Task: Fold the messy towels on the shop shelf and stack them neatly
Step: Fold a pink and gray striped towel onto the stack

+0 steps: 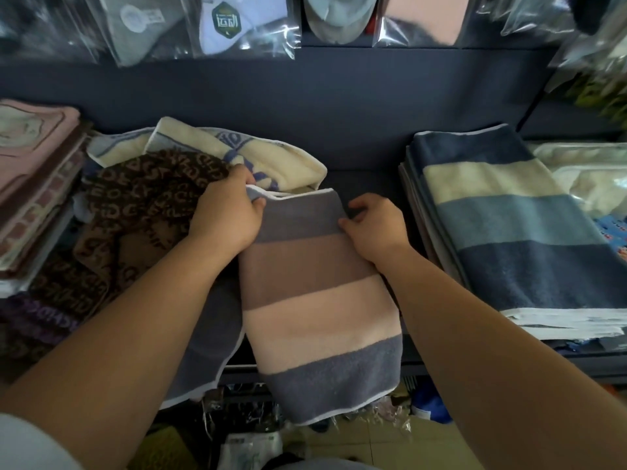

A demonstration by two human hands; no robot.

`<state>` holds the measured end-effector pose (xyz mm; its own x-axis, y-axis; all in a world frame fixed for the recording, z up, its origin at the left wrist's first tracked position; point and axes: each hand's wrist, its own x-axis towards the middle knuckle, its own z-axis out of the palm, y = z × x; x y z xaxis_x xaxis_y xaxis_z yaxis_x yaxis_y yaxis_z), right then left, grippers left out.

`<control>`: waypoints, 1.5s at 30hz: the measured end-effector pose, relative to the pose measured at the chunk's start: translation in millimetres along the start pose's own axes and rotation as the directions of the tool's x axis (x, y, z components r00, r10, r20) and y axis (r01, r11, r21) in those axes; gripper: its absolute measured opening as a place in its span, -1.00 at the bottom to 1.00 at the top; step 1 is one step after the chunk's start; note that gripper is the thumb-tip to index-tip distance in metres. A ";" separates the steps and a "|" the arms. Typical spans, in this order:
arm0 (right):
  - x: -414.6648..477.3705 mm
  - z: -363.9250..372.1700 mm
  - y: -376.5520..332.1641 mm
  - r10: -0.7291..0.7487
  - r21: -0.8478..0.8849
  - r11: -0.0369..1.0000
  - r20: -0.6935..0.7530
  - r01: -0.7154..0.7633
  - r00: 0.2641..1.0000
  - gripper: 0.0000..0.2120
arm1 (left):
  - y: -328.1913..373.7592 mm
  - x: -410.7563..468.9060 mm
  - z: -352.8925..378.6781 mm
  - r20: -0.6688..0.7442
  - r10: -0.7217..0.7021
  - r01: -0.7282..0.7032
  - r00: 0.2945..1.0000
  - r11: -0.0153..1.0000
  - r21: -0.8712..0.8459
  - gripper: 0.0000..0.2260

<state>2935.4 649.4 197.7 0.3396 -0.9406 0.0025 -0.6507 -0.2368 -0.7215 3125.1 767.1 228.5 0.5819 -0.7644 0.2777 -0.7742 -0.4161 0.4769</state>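
A striped towel (319, 300) in grey, brown and pink bands lies folded lengthwise on the dark shelf (366, 184), its near end hanging over the front edge. My left hand (225, 215) pinches its far left corner by the white hem. My right hand (375, 225) grips the far right edge. To the left lies a crumpled brown lettered towel (135, 212), and behind it a rumpled cream and blue towel (237, 150). A neat stack topped by a blue striped towel (509, 225) sits on the right.
Pink and brown folded items (34, 184) are piled at the far left. Bagged goods (210, 25) hang above the shelf's back wall. More packaged fabric (590, 171) lies at the far right. Packets (251, 446) crowd the floor below the shelf.
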 end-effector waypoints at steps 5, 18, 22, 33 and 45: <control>-4.0 9.1 -2.1 -0.028 -0.156 0.987 -0.019 0.025 0.999 -0.60 | -3.7 -6.9 0.3 -0.015 0.131 -0.121 0.991 0.947 0.298 -0.66; -28.8 0.2 0.8 -0.025 -0.320 0.947 0.051 0.040 0.998 -0.61 | 28.6 16.1 16.4 0.371 0.354 -0.504 0.858 0.716 0.483 -0.60; -33.2 4.6 7.3 -0.055 -0.289 0.956 0.009 0.056 0.998 -0.60 | 30.2 24.3 22.0 0.400 0.316 -0.474 0.860 0.784 0.400 -0.58; -71.6 -33.2 11.1 -0.023 0.454 0.885 0.264 -0.103 0.964 -0.37 | 40.0 22.7 -25.3 0.100 0.450 -0.445 0.888 0.893 -0.063 -0.79; -109.2 -51.6 18.5 0.004 -0.077 0.996 0.461 0.035 0.887 -0.64 | 4.4 52.6 -11.5 -0.064 0.383 -0.385 0.922 0.923 -0.018 -0.74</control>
<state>2851.2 735.2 219.8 0.6120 -0.7232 -0.3201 -0.6884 -0.2878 -0.6658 3155.2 730.7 254.8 0.2558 -0.8320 0.4923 -0.9339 -0.0811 0.3483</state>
